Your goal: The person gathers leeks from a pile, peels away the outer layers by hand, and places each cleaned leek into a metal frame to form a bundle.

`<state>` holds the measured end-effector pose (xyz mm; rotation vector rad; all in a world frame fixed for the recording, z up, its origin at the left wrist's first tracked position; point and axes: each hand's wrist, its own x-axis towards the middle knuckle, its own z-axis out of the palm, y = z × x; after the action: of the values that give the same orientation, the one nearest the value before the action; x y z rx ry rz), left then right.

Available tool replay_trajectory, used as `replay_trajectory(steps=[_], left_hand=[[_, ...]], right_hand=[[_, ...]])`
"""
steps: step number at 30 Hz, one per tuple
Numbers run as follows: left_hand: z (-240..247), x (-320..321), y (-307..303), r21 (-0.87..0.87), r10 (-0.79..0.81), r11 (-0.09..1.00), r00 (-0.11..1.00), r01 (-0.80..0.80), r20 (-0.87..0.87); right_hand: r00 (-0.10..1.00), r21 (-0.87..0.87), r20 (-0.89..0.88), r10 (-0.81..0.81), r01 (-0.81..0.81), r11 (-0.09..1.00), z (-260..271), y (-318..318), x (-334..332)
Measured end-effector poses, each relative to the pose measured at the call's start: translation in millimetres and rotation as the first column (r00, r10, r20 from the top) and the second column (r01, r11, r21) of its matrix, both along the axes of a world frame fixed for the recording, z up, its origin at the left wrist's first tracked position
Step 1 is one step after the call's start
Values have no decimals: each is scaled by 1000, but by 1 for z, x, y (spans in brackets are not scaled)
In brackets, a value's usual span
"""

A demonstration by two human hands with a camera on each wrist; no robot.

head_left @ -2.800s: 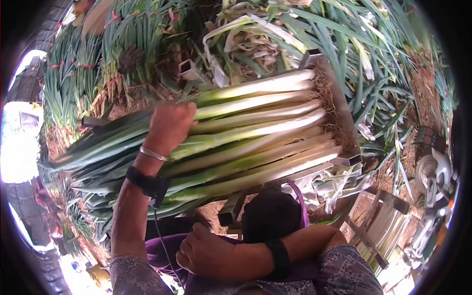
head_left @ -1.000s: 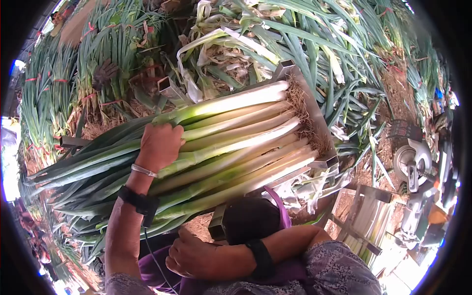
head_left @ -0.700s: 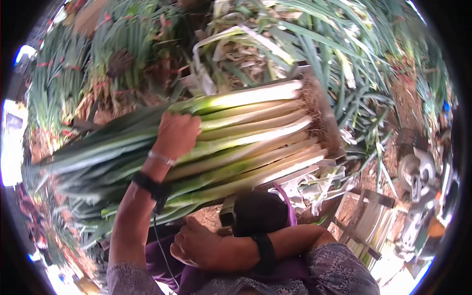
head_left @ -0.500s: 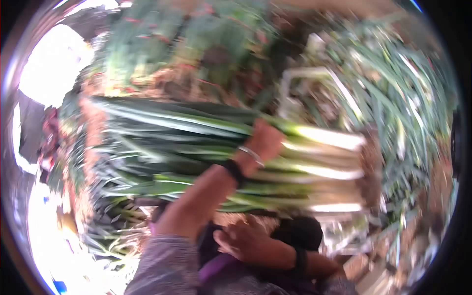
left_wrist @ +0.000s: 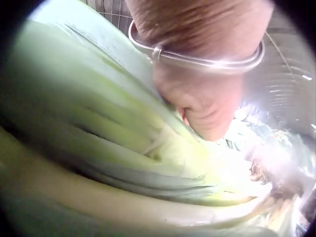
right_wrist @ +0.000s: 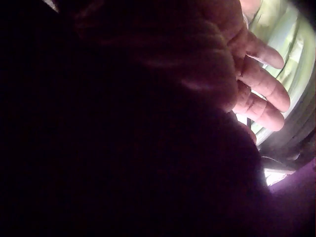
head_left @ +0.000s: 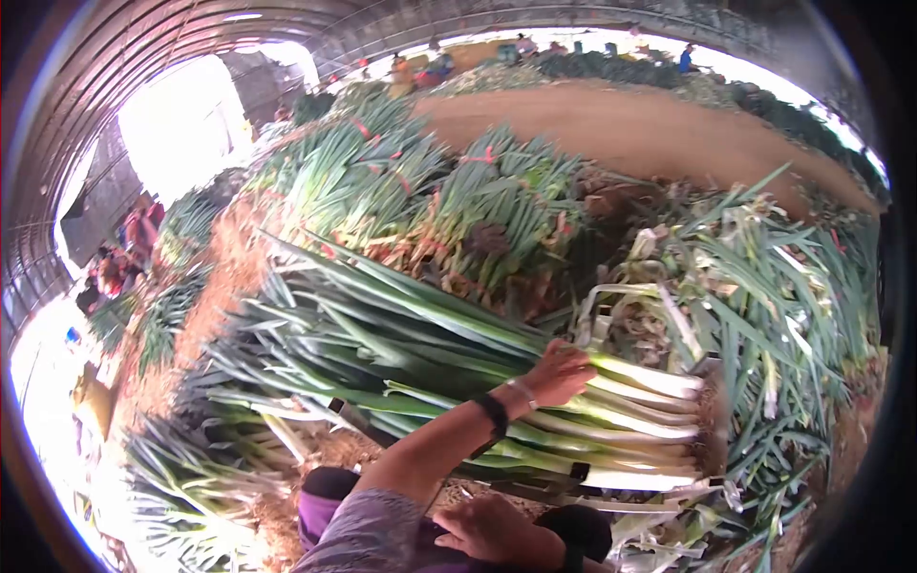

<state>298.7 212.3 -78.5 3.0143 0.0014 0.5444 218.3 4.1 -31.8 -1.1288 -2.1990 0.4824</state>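
Several thick leeks point(head_left: 640, 435) lie side by side in a metal rack, white ends and roots against its end plate point(head_left: 710, 401). Their long green leaves fan out to the left. My left hand point(head_left: 559, 372) grips the leek on the far side, where white turns to green. In the left wrist view, the left hand point(left_wrist: 202, 103), with a bracelet above it, curls at the green stalks point(left_wrist: 108, 113); most fingers are hidden. Near my lap, the right hand point(head_left: 492, 528) holds nothing. The right wrist view shows its fingers point(right_wrist: 266, 86) loosely bent, leeks beyond.
Leek bundles tied with red bands point(head_left: 382, 181) stand beyond the rack. A heap of loose leaves point(head_left: 764, 286) spreads at right. More leeks point(head_left: 191, 487) lie at lower left. A brown dirt path point(head_left: 611, 119) runs behind, and people point(head_left: 143, 224) are far left.
The head view has swung left and tilted up, bringing the arched roof and dirt path into sight. My left hand stays at the leeks throughout; the right stays near my lap.
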Motion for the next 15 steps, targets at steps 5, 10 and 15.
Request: replay_trajectory(steps=[5,10,15], left_hand=[[79,-87,-48,-135,-47,990,998,51,29],[88,-197,-105,-661,-126,747,991,70,-37],[41,-241,-125,-908,-67,419,996,-22,-55]], right_hand=[[993,-81,76,-92,99,992,5,0,-3],[991,177,26,-130,124,976,-32,4,-4],[993,107,116,18,-31,994,-23,5,-22]])
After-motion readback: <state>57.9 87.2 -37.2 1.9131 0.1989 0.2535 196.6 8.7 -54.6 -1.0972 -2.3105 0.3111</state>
